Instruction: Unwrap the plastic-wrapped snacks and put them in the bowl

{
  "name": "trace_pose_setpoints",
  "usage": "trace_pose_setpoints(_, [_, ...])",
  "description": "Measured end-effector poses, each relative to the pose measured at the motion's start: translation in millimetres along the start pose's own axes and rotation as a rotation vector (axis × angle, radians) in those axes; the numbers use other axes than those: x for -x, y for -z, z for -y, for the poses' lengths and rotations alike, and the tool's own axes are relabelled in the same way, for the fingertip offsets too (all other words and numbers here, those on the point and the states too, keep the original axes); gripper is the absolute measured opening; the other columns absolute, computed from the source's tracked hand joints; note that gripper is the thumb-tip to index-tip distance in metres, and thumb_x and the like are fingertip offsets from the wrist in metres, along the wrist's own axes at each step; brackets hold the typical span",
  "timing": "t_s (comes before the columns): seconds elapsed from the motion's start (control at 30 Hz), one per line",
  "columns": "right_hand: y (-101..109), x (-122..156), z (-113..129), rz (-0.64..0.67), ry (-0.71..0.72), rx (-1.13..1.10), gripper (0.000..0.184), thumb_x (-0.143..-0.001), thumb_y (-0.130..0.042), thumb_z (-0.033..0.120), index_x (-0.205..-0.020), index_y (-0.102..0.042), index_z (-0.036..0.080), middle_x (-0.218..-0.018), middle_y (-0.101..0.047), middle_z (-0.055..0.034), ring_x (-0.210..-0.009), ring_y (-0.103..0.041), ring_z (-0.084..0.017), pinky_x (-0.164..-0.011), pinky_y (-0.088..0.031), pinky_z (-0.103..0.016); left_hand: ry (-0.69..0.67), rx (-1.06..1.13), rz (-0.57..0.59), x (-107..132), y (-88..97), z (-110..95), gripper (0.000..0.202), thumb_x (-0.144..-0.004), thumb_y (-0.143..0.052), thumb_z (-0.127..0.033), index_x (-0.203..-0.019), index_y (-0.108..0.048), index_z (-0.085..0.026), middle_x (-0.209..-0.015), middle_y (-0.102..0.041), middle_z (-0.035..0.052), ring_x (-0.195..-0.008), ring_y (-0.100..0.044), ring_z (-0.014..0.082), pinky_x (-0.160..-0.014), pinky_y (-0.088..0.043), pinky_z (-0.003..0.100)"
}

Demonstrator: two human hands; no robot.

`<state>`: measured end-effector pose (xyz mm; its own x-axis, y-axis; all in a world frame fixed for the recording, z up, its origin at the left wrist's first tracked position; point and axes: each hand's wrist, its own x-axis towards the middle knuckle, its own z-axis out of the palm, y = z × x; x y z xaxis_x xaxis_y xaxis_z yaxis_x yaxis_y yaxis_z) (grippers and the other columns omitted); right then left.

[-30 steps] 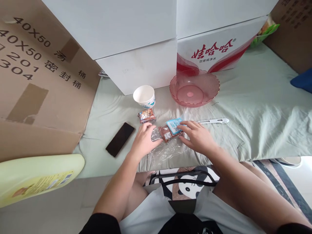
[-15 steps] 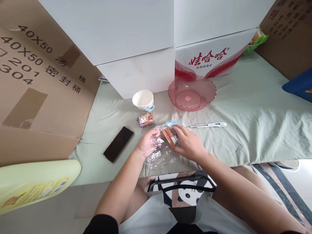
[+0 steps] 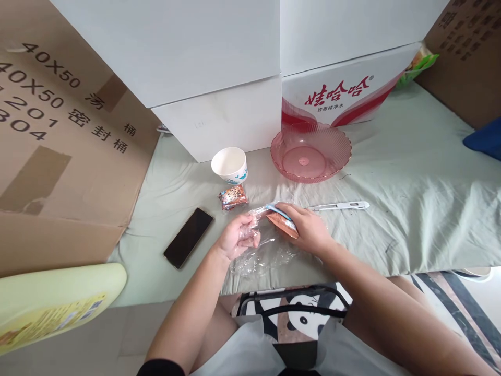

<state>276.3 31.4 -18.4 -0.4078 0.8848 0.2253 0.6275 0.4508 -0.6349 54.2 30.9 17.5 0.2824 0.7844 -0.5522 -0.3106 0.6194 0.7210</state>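
Note:
My left hand (image 3: 235, 236) is closed on a crinkled clear plastic bag (image 3: 254, 260) that spreads over the cloth below both hands. My right hand (image 3: 309, 228) grips a small brown snack packet (image 3: 282, 224), with a light blue piece (image 3: 278, 210) beside it under the fingers. Another brown snack packet (image 3: 233, 198) lies on the cloth beyond my left hand, just in front of a white paper bowl (image 3: 229, 165). To the right of my right hand rests a white utility knife (image 3: 342, 206).
A pink scalloped bowl (image 3: 305, 172) stands at the back, against a white and red carton (image 3: 336, 96). A black phone (image 3: 189, 237) lies left of my left hand. At the left are a large cardboard box (image 3: 70, 172) and a pale yellow jug (image 3: 66, 303).
My right hand has drawn the brown packet slightly right and turned it, closing its fingers around it. My left hand still holds the plastic bag, its fingers curled more tightly.

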Motion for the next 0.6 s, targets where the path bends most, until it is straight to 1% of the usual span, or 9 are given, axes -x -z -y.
trace_pose_setpoints(0.03, [-1.2,-1.2,-0.3,0.004,-0.001,0.008,0.049,-0.089,-0.058,0.026,-0.138,-0.059,0.024,-0.137,-0.070,-0.0110,-0.118,-0.071,-0.031,-0.093,-0.059,-0.044,-0.010,0.005,-0.004,-0.4,-0.6,-0.2,0.027,-0.065,-0.070,-0.038,-0.072,-0.052,-0.019,-0.064,-0.061,-0.0001,-0.035,-0.049,0.0078,-0.033,-0.006,0.018])
trace_pose_setpoints(0.1, [-1.7,-2.3,-1.7,-0.014,0.006,-0.043,0.046,-0.093,-0.057,0.027,-0.139,-0.058,0.026,-0.137,-0.070,-0.0107,-0.118,-0.072,-0.029,-0.094,-0.060,-0.044,-0.085,0.034,-0.070,-1.9,-1.2,-2.3,0.025,-0.067,-0.068,-0.037,-0.073,-0.054,-0.018,-0.075,-0.070,0.0030,-0.034,-0.043,0.0038,-0.033,-0.008,0.018])
trace_pose_setpoints(0.17, [1.0,-0.9,-3.4,-0.063,0.053,-0.131,0.043,-0.097,-0.056,0.030,-0.139,-0.059,0.026,-0.138,-0.069,-0.0121,-0.121,-0.071,-0.028,-0.097,-0.060,-0.042,-0.186,0.077,-0.192,-3.9,0.3,-5.8,0.024,-0.069,-0.066,-0.037,-0.069,-0.051,-0.018,-0.092,-0.077,0.0061,-0.035,-0.035,0.0001,-0.033,-0.012,0.018])
trace_pose_setpoints(0.23, [7.9,2.9,-3.5,-0.129,0.132,-0.187,0.041,-0.097,-0.058,0.031,-0.137,-0.060,0.024,-0.140,-0.066,-0.0153,-0.124,-0.069,-0.028,-0.100,-0.058,-0.043,-0.242,0.109,-0.313,-6.3,4.1,-9.2,0.025,-0.070,-0.063,-0.036,-0.065,-0.046,-0.018,-0.100,-0.079,0.0066,-0.035,-0.030,-0.0002,-0.033,-0.013,0.019])
trace_pose_setpoints(0.27, [13.1,5.2,-2.6,-0.168,0.164,-0.200,0.040,-0.096,-0.059,0.031,-0.135,-0.061,0.023,-0.138,-0.066,-0.0162,-0.122,-0.069,-0.028,-0.099,-0.059,-0.043,-0.251,0.118,-0.358,-7.3,6.4,-10.5,0.023,-0.070,-0.062,-0.035,-0.065,-0.047,-0.018,-0.100,-0.079,0.0066,-0.036,-0.030,0.0003,-0.033,-0.013,0.019])
trace_pose_setpoints(0.33, [26.9,8.4,0.9,-0.243,0.181,-0.216,0.031,-0.094,-0.062,0.030,-0.124,-0.064,0.023,-0.121,-0.070,-0.0133,-0.107,-0.072,-0.026,-0.091,-0.061,-0.040,-0.241,0.114,-0.397,-9.0,10.5,-11.5,0.019,-0.070,-0.061,-0.036,-0.069,-0.053,-0.018,-0.098,-0.079,0.0068,-0.037,-0.029,0.0013,-0.033,-0.012,0.020])
trace_pose_setpoints(0.4, [43.8,6.0,4.6,-0.328,0.134,-0.218,0.017,-0.093,-0.061,0.030,-0.109,-0.066,0.025,-0.101,-0.072,-0.0079,-0.090,-0.071,-0.023,-0.082,-0.061,-0.039,-0.216,0.080,-0.385,-9.5,12.4,-10.6,0.019,-0.070,-0.061,-0.036,-0.071,-0.055,-0.018,-0.091,-0.079,0.0074,-0.036,-0.030,0.0017,-0.034,-0.014,0.020])
trace_pose_setpoints(0.47, [60.9,-5.7,4.9,-0.427,0.041,-0.153,0.012,-0.094,-0.057,0.029,-0.100,-0.067,0.025,-0.094,-0.072,-0.0065,-0.085,-0.069,-0.024,-0.081,-0.059,-0.041,-0.193,0.018,-0.336,-8.8,12.0,-8.5,0.023,-0.069,-0.064,-0.037,-0.068,-0.051,-0.019,-0.084,-0.078,0.0084,-0.035,-0.031,0.0017,-0.036,-0.015,0.020])
trace_pose_setpoints(0.6, [84.9,-49.8,-9.8,-0.603,-0.161,0.114,0.024,-0.088,-0.065,0.034,-0.109,-0.071,0.025,-0.099,-0.072,-0.0100,-0.096,-0.067,-0.029,-0.085,-0.057,-0.046,-0.173,-0.132,-0.190,-4.1,8.8,-5.8,0.033,-0.066,-0.070,-0.039,-0.065,-0.044,-0.020,-0.078,-0.076,0.0092,-0.035,-0.035,0.0021,-0.038,-0.010,0.020])
